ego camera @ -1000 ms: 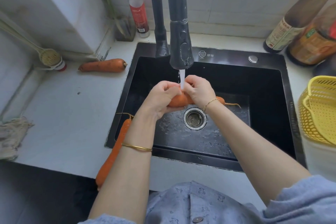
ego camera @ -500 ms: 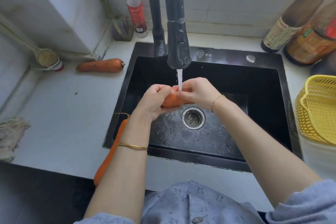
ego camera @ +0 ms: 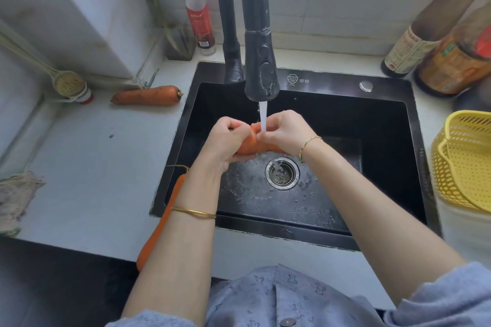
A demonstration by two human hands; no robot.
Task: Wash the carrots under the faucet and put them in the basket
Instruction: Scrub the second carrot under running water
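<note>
Both hands (ego camera: pixel 268 138) grip a carrot (ego camera: pixel 248 145) over the black sink (ego camera: pixel 385 141); yellow basket (ego camera: pixel 467 167) beside it

The white counter (ego camera: pixel 87 167) frames a black sink (ego camera: pixel 332 82); a carrot (ego camera: pixel 147 95) lies upper left, a second carrot (ego camera: pixel 159 225) overhangs the lower-left front edge, a rag (ego camera: pixel 16 199) lies far left, and brown bottles (ego camera: pixel 409 50) stand upper right

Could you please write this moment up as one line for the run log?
phase: rinsing | left hand: grips held carrot | right hand: grips it under faucet stream | waiting: counter carrot, sink-edge carrot | basket: no carrot visible
</note>
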